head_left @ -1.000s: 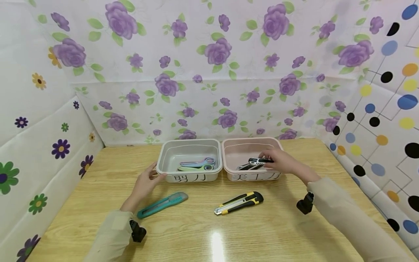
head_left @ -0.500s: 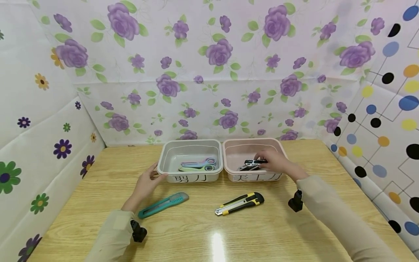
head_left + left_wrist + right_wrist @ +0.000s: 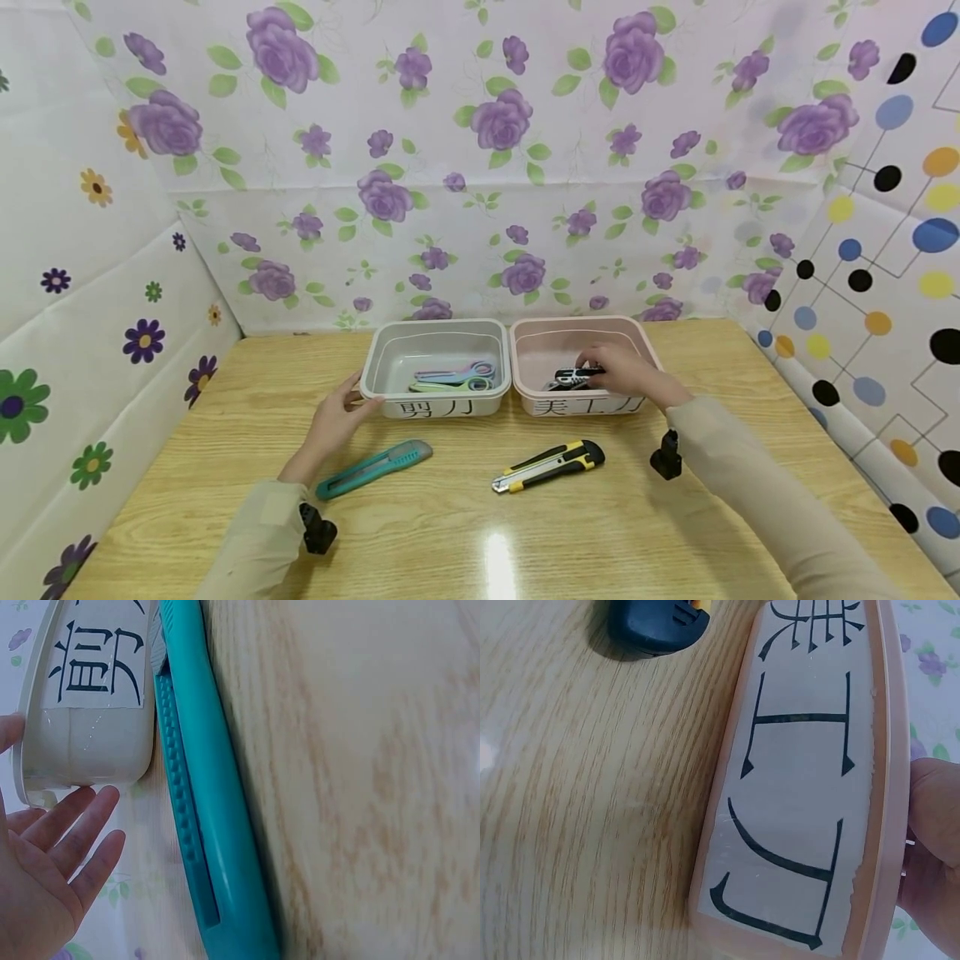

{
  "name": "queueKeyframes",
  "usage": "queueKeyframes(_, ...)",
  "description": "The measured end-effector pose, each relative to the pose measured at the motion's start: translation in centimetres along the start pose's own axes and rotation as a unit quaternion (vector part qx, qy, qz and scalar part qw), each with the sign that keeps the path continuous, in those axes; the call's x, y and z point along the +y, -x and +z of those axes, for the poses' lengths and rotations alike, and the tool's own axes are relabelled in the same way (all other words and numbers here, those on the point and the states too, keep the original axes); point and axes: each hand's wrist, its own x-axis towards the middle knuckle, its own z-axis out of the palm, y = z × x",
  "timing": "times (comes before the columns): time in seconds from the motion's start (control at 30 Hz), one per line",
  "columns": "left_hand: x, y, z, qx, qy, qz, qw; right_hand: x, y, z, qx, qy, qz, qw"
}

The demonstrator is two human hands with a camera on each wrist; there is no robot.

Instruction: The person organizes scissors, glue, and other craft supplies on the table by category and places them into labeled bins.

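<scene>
My right hand [image 3: 618, 369] reaches over the front rim into the pink bin [image 3: 577, 325] and grips a black-and-white utility knife [image 3: 572, 376], low over other knives lying there. In the right wrist view the bin's labelled front wall [image 3: 799, 772] hides the knife and most fingers. My left hand [image 3: 335, 417] touches the near left corner of the grey-white bin [image 3: 438, 325], thumb at its rim, the other fingers fairly straight along its end wall. Inside lie scissors with blue-purple [image 3: 453, 372] and green [image 3: 450, 385] handles. A teal utility knife [image 3: 373, 469] lies just below that hand.
A yellow-and-black utility knife [image 3: 549, 467] lies on the wooden table [image 3: 420, 542] in front of the pink bin. The two bins stand side by side near the back edge, close to the flowered cloth [image 3: 450, 225]. Cloth walls rise on both sides.
My right hand has moved left and slightly lower inside the pink bin with the black-and-white utility knife. My left hand stays at the grey-white bin's corner.
</scene>
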Motion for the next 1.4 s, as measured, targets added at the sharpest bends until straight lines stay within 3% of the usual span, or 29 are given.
queueKeyframes(0.4, 0.1, 0.1, 0.3, 0.002, -0.002, 0.002, 1.0, -0.1, -0.1, 0.3, 0.017, -0.01, 0.001, 1.0)
queueKeyframes(0.7, 0.2, 0.1, 0.4, 0.002, -0.003, 0.003, 1.0, -0.2, -0.2, 0.3, 0.07, 0.003, 0.005, 0.998)
queueKeyframes(1.0, 0.5, 0.2, 0.2, -0.003, -0.003, -0.001, 1.0, -1.5, 0.8, -0.2, 0.088, -0.053, -0.041, 0.994)
queueKeyframes(1.17, 0.4, 0.1, 0.1, -0.001, -0.001, -0.004, 1.0, -2.7, 1.7, -0.4, 0.075, -0.087, -0.054, 0.992)
queueKeyframes(1.4, 0.3, 0.1, 0.1, 0.001, -0.004, -0.006, 1.0, -5.1, 2.9, -0.2, 0.033, -0.19, -0.046, 0.98)
